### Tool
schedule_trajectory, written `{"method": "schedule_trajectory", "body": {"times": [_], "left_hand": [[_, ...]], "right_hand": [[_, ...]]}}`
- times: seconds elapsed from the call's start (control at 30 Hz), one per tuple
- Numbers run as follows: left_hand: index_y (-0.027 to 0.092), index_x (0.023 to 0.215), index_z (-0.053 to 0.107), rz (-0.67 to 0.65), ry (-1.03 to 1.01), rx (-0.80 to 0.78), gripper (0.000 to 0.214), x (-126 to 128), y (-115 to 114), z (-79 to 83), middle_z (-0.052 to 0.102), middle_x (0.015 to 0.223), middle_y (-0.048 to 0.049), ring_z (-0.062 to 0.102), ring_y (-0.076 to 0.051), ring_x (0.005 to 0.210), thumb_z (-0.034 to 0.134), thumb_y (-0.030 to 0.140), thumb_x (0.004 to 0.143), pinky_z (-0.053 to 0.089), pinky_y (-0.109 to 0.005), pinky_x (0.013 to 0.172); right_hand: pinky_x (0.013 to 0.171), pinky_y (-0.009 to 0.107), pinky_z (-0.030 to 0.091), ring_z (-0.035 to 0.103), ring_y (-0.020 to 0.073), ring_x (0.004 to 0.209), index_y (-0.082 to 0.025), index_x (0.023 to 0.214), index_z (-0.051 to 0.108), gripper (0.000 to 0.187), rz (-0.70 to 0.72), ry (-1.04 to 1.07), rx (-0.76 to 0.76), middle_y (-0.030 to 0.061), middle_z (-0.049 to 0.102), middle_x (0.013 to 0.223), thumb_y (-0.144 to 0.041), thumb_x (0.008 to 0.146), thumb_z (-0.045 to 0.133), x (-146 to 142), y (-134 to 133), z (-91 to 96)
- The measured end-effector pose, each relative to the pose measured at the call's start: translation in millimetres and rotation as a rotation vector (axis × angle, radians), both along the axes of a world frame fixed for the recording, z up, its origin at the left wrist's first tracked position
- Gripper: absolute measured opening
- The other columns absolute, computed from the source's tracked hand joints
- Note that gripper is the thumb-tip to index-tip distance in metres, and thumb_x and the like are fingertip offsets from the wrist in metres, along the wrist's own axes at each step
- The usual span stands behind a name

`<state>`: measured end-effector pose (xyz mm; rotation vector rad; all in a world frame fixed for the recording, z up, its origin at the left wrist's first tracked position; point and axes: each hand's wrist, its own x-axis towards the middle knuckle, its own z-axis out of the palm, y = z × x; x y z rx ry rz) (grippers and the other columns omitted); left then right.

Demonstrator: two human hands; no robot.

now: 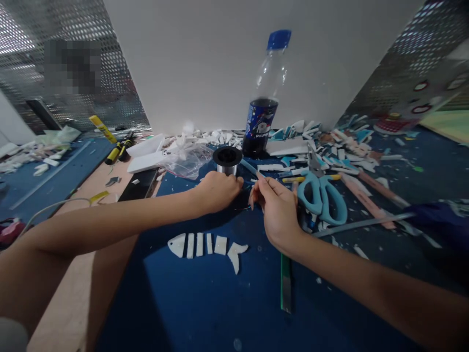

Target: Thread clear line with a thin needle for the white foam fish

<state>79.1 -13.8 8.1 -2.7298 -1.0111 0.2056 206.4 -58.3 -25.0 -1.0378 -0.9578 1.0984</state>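
Observation:
My left hand (220,191) is closed around the lower part of a spool (227,169) with a black rim and a silvery winding. Just to the right, my right hand (279,210) pinches thumb against fingers on a thin thread, which is barely visible between the hands. Below them on the blue mat (205,308) lies a row of white foam pieces (220,245), laid out like a fish: a head with a small hole, several strips and a forked tail (235,255).
Light-blue scissors (322,198) lie right of my right hand, and a green-handled tool (286,283) lies below it. Behind stand a Pepsi bottle (261,122) and heaped foam scraps (348,146). A clear plastic bag (192,161) and yellow-black cutters (119,149) are on the left.

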Motion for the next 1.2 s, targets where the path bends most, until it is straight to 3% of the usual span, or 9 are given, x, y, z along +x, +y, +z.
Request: {"method": "schedule_trajectory", "body": {"times": [0.27,0.57,0.7,0.83,0.97,1.2], "left_hand": [[0.013,0.093,0.058,-0.029,-0.029,-0.043,0.019,-1,5,1.0,0.068,0.081,-0.0110,0.065,-0.021,0.066,0.042,0.011,0.083,0.039,-0.025,0.049],[0.011,0.084,0.051,0.059,-0.238,-0.012,0.025,-47,-18,-3.8,0.060,0.068,-0.0062,0.056,-0.013,0.057,0.029,0.020,0.093,0.037,-0.025,0.049],[0.016,0.075,0.043,0.167,-0.748,-0.312,0.026,-66,-31,-8.5,0.055,0.063,0.0001,0.051,-0.007,0.054,0.027,0.022,0.095,0.039,-0.019,0.050],[0.017,0.077,0.041,0.174,-1.046,-0.585,0.026,-70,-35,-18.5,0.051,0.067,0.0000,0.046,-0.006,0.057,0.026,0.027,0.096,0.040,-0.018,0.052],[0.017,0.076,0.043,0.178,-1.183,-0.727,0.024,-70,-31,-24.2,0.045,0.065,0.0010,0.039,-0.005,0.054,0.031,0.026,0.095,0.036,-0.017,0.047],[0.015,0.070,0.044,0.279,-1.288,-0.924,0.025,-70,-24,-25.1,0.042,0.060,0.0030,0.035,-0.004,0.049,0.035,0.022,0.093,0.031,-0.016,0.042]], "right_hand": [[0.050,0.026,0.036,0.044,0.0102,0.048,-0.020,0.052,0.048,0.032,0.009,-0.010,0.002,-0.0024,0.046,0.050,-0.032,0.081,0.052,1,1,0.4],[0.055,0.027,0.042,0.045,0.0103,0.048,-0.020,0.051,0.051,0.033,0.073,-0.030,-0.011,-0.0015,0.050,0.051,-0.032,0.081,0.055,0,-3,7.8],[0.055,0.027,0.043,0.047,0.0103,0.048,-0.019,0.053,0.053,0.033,0.121,-0.046,0.001,-0.0016,0.051,0.053,-0.032,0.084,0.054,0,-4,8.1],[0.063,0.029,0.046,0.049,0.0108,0.050,-0.020,0.058,0.058,0.028,0.164,-0.063,-0.001,-0.0018,0.054,0.055,-0.029,0.084,0.054,0,-5,6.5],[0.079,0.035,0.045,0.054,0.0135,0.059,-0.021,0.059,0.062,0.028,0.173,-0.044,-0.057,0.0006,0.058,0.060,-0.026,0.085,0.052,2,-2,5.1],[0.077,0.037,0.048,0.057,0.0157,0.069,-0.021,0.060,0.063,0.026,0.089,0.024,-0.156,0.0031,0.058,0.068,-0.021,0.084,0.052,2,4,3.8]]}}
